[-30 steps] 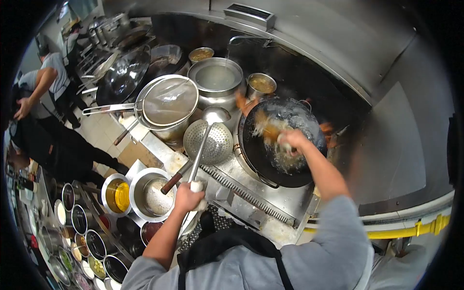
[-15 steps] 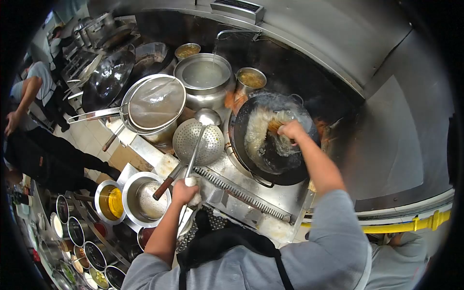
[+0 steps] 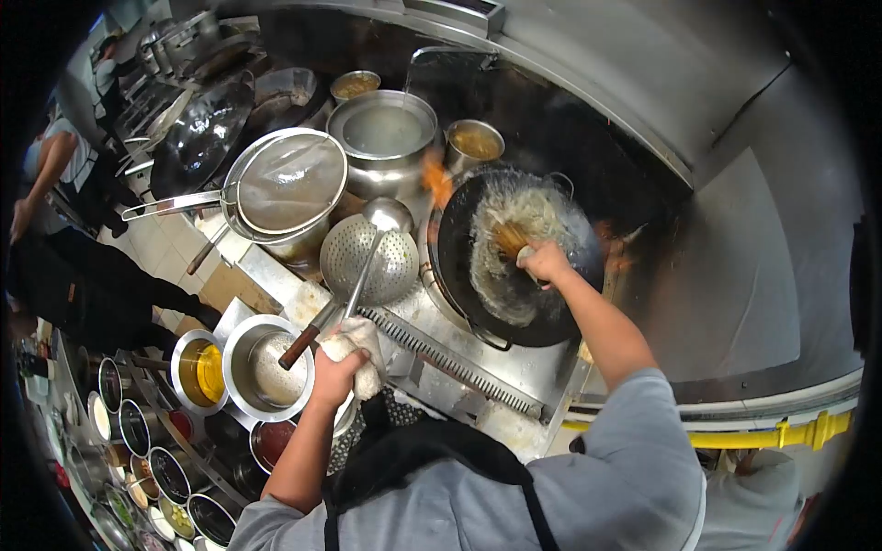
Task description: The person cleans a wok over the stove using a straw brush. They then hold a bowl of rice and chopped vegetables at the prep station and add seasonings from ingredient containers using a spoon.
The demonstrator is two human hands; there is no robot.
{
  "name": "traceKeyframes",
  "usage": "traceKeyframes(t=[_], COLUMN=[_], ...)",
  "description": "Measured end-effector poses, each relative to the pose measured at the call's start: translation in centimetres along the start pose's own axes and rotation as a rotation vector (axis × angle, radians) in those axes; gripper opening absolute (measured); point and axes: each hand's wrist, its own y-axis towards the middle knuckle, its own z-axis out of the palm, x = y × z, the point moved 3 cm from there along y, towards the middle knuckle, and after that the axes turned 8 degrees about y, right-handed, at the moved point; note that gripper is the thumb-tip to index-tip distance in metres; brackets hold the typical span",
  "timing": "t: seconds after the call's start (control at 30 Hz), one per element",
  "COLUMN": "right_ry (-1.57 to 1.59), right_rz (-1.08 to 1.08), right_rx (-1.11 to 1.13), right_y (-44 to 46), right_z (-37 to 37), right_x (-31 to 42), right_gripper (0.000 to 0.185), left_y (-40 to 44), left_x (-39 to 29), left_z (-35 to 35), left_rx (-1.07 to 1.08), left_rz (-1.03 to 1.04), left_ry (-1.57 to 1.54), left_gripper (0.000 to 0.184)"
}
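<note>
My right hand is closed around a bamboo wok brush. Its bristles are down in foamy, swirling water inside a large black wok on the burner. My left hand is closed on a folded white cloth. The handle of a metal ladle runs down into this cloth; where the handle ends is hidden. Under the ladle's bowl lies a perforated strainer, its wooden handle pointing toward my left hand.
Orange flame rises at the wok's left edge. Behind stand a water-filled pot under a running tap and a soup pot. A fine mesh strainer rests over a pot. Left are a yellow-oil pot, several ingredient containers and a co-worker.
The brush and my right hand have shifted slightly left in the wok, and the water has swirled. My left hand has moved slightly left and down, with more of the cloth showing.
</note>
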Motion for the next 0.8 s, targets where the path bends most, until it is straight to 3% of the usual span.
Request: traceKeyframes(t=[0.03, 0.1, 0.13, 0.2, 0.27, 0.3, 0.37, 0.4, 0.47, 0.5, 0.53, 0.6, 0.63, 0.67, 0.7, 0.73, 0.8], right_ry=[0.002, -0.029, -0.076, -0.237, -0.23, -0.228, 0.433, 0.257, 0.233, 0.091, 0.096, -0.193, -0.449, -0.482, -0.06, -0.073, 0.055], right_rz=[0.012, 0.053, 0.009, 0.08, 0.076, 0.076, 0.127, -0.018, 0.159, 0.074, 0.074, 0.133, -0.009, 0.02, 0.135, 0.137, -0.05], right_rx=[0.002, 0.342, 0.406, 0.357, 0.248, 0.246, -0.124, -0.027, 0.253, 0.28, 0.277, 0.409, 0.478, 0.461, 0.317, 0.316, 0.141], right_y=[-2.8, -6.9, -7.5, -6.3, 2.4, 3.3, 3.7, 2.5, -6.2, -8.7, -8.8, -7.2, -2.4, -1.2, 7.5, 8.8, 6.9], right_z=[-0.9, -1.5, -1.6, -1.4, 0.7, 2.2, 3.3, 4.1, 2.1, 1.0, -0.2, -2.4, -1.2, -2.0, 1.0, 2.8, 4.0], right_x=[0.2, 1.0, 0.9, 2.6, 0.7, -0.3, -1.2, -1.9, 2.2, 2.9, 3.4, 3.9, 2.5, 4.6, -2.2, -4.0, -4.2], right_gripper=[0.062, 0.065, 0.066, 0.062, 0.06, 0.06, 0.061, 0.062, 0.064, 0.063, 0.063, 0.061, 0.052, 0.046, 0.045, 0.045, 0.049], left_y=[-0.5, -1.3, -1.7, -2.0, -1.4, -1.3, -1.4, -1.9, -2.8, -3.4, -3.8, -3.7, -3.3, -2.6, -2.4, -1.6, -1.8], left_x=[1.3, 2.2, 2.3, 1.5, 1.6, 1.6, 1.7, 1.9, 2.7, 2.6, 2.5, 2.5, 1.9, 1.2, -0.7, 0.0, -0.8], left_z=[-0.6, -1.6, -1.4, -0.2, 0.7, 0.9, 0.3, -0.2, -2.7, -4.1, -5.2, -5.7, -5.2, -4.2, -2.7, -2.4, -1.5], left_rx=[-0.027, -0.014, -0.075, -0.053, 0.079, 0.092, 0.089, 0.084, 0.009, -0.001, -0.016, -0.072, -0.056, -0.039, -0.124, 0.029, 0.053], left_rz=[-0.033, -0.085, -0.116, -0.242, -0.328, -0.346, -0.335, -0.341, -0.318, -0.309, -0.295, -0.32, -0.283, -0.239, -0.198, -0.204, -0.233], left_ry=[-0.103, -0.318, -0.421, -0.601, -0.558, -0.555, -0.493, -0.435, -0.431, -0.384, -0.338, -0.377, -0.337, -0.302, -0.237, -0.271, -0.356], left_gripper=[0.054, 0.056, 0.058, 0.058, 0.064, 0.057, 0.054, 0.052, 0.05, 0.052, 0.053, 0.053, 0.051, 0.049, 0.049, 0.047, 0.047])
